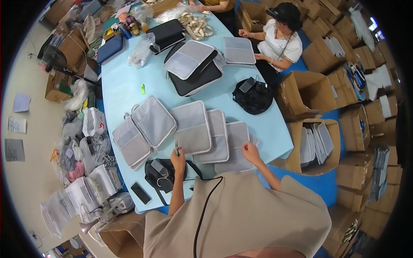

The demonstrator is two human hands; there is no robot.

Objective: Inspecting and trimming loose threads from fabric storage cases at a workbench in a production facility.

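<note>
My left hand [177,158] is closed around small thread snips [176,147], whose blades point away from me over the left edge of a grey zippered case [191,127]. To the right, my right hand [250,153] has its fingers pinched together above another grey case [234,145]. Whatever it may hold is too small to make out. A third grey case [217,136] lies between these two, overlapped by its neighbours. On the left, two more grey cases, one upper [153,120] and one lower [131,142], lie side by side.
A black cap [157,174] with a device and a phone [140,193] lie near the front edge. Grey and black cases [189,60] are piled farther back, near a green lighter [143,89]. A co-worker [286,41] sits at the far right. Cardboard boxes [316,150] line the right side.
</note>
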